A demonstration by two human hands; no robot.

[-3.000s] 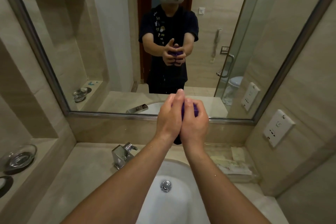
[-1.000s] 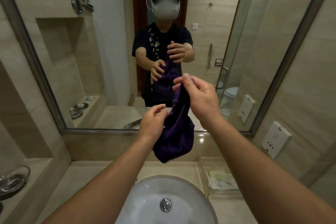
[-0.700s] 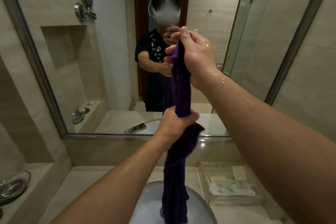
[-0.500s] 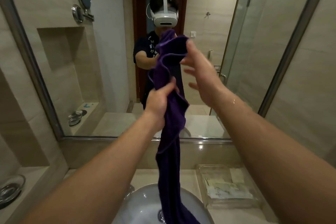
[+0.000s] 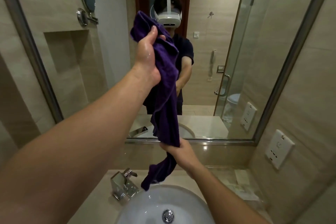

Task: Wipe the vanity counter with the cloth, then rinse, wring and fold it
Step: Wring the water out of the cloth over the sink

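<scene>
A wet purple cloth (image 5: 166, 96) hangs stretched lengthwise in front of the mirror, above the white sink (image 5: 145, 205). My left hand (image 5: 148, 56) grips its upper end at about head height, with the top corner flopping over my fingers. My right hand (image 5: 179, 152) is closed around the cloth low down, just above the counter. The cloth's tail (image 5: 156, 174) dangles below that hand, its tip over the sink's rim. The beige vanity counter (image 5: 96, 202) surrounds the sink.
A chrome faucet (image 5: 123, 183) stands left of the sink. A clear tray with packets (image 5: 241, 187) lies on the counter at the right. Wall sockets (image 5: 279, 148) are on the right wall. The mirror (image 5: 209, 60) spans the wall ahead.
My right hand let go of the cloth's top and dropped to grip its lower part. My left hand rose and holds the upper end. The cloth is pulled out long.
</scene>
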